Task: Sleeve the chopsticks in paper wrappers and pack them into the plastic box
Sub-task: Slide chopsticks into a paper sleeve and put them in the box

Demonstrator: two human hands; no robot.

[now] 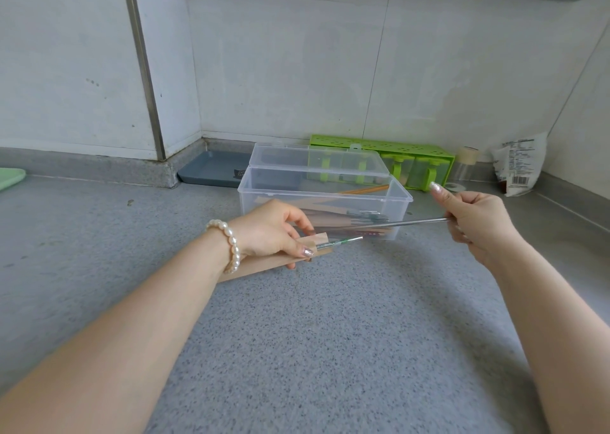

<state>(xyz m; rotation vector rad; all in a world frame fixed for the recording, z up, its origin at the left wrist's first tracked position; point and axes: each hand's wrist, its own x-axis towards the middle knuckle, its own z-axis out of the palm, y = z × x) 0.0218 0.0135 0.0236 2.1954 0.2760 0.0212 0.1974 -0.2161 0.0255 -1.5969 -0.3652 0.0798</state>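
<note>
Sleeving was under way: a paper wrapper (264,263) holding 1 chopstick (340,242) was gripped by the left hand (270,230) above the desk (297,334). A second chopstick (406,224) was pinched by the right hand (475,219), before the plastic box (325,199); its tip likely needed aligning with the wrapper's mouth.

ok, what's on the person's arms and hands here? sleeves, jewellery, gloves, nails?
Both forearms are bare as far as the frame shows: no sleeves, no gloves. The left hand has a pearl bracelet of white oval beads round the wrist, and glittery silver-pink polish shows on its thumbnail. The right hand has the same glitter polish on a long nail; no bracelet, watch or ring is visible on it.
</note>
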